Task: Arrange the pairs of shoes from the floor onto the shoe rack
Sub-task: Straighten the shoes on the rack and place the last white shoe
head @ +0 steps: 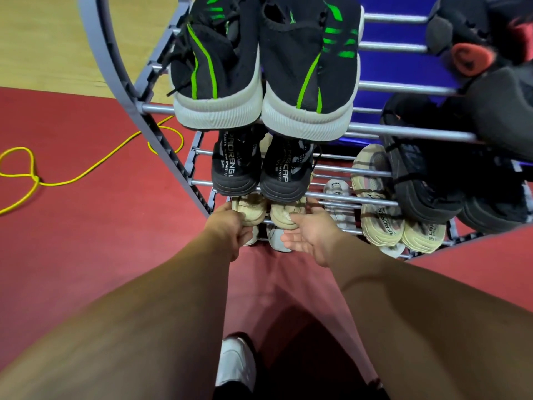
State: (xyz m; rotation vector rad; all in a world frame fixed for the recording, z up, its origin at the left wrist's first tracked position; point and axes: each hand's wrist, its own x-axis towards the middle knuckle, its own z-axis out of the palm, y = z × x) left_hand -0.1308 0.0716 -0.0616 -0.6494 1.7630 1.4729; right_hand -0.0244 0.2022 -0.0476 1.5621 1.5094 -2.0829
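Lower shoe rack tier: left beige sneaker is gripped by the left hand, right beige sneaker by the right hand (heels outward).

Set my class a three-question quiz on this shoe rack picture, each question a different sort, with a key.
1. True or false: the black-and-green pair sits on a tier of the rack above the black pair.
2. Fill in: the cable on the floor is ____.
3. What do the left hand and right hand touch? A the beige pair; B the black pair; C the cable.
Key: 1 true; 2 yellow; 3 A.
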